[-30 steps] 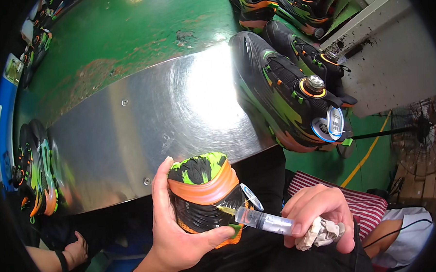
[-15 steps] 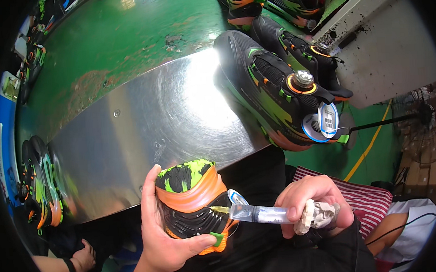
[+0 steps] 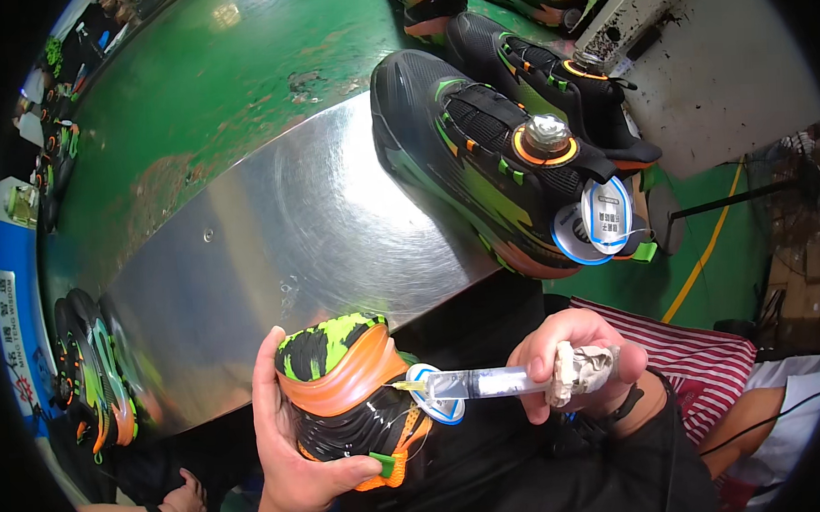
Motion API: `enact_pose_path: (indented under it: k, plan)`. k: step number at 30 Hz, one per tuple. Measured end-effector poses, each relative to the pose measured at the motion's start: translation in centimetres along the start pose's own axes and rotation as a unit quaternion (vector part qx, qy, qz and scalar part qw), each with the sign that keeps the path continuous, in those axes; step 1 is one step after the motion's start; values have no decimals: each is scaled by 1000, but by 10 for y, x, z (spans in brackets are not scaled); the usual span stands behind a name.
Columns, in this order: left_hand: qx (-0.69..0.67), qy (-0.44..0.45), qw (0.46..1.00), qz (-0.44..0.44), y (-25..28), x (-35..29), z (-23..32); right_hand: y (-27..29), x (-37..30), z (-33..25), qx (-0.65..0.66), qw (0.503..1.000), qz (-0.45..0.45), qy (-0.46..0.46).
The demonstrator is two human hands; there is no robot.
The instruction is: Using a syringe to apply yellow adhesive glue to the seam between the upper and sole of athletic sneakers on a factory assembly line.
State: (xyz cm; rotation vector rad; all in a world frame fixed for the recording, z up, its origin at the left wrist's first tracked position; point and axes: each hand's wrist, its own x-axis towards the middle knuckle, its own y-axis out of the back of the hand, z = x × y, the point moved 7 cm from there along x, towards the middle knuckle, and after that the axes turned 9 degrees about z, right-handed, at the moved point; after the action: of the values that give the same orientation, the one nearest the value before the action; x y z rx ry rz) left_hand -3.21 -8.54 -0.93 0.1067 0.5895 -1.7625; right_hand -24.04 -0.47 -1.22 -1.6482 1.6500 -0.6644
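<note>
The person's left hand (image 3: 295, 462) is gripping an upturned sneaker (image 3: 344, 414) just off the near edge of the steel bench, its fingers wrapping the left side and its thumb pressing beside the green pull loop (image 3: 382, 464). The right hand (image 3: 574, 349) is pinching the rear of a clear syringe (image 3: 480, 383) between thumb and fingers, and a crumpled off-white wad (image 3: 587, 367) is bunching around that end, so the plunger's position is staying hidden. The yellow-hubbed needle (image 3: 411, 385) is pointing left at the seam where the orange midsole (image 3: 338, 383) is meeting the ribbed black upper; whether its tip is touching, I cannot tell. Doing this well is probably calling for a low angle along that seam — light, even pressure, with the left hand turning the shoe rather than the right one stretching. A round blue-rimmed hang tag (image 3: 449, 408) is dangling right by the needle, so tucking it aside would likely be helping; a stray drop could be marking the upper — the wad seems handy for wiping. Beyond, the steel bench (image 3: 273, 262) is reflecting glare, a black-and-green sneaker with a foil-covered dial (image 3: 479, 161) is standing on its right side, and a green surface (image 3: 192, 92) is stretching behind.
</note>
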Motion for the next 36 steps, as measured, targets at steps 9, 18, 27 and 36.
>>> enact_pose_path:
  k: [9, 18, 27, 36]
  plan:
    - [6, -3, 1000, 16, -2, -1, 1, 15, 0, 10, 73, 997, -12, 24]
    - [10, -6, 1000, 16, -4, -1, 1, 25, -3, 17, 93, 996, -9, 17]
    - [5, -9, 1000, 16, -5, -2, 1, 27, -7, 19, 76, 997, 5, -11]
    - [-36, -43, 998, 14, -2, -15, 20, -26, -37, -55, -139, 918, -208, 308]
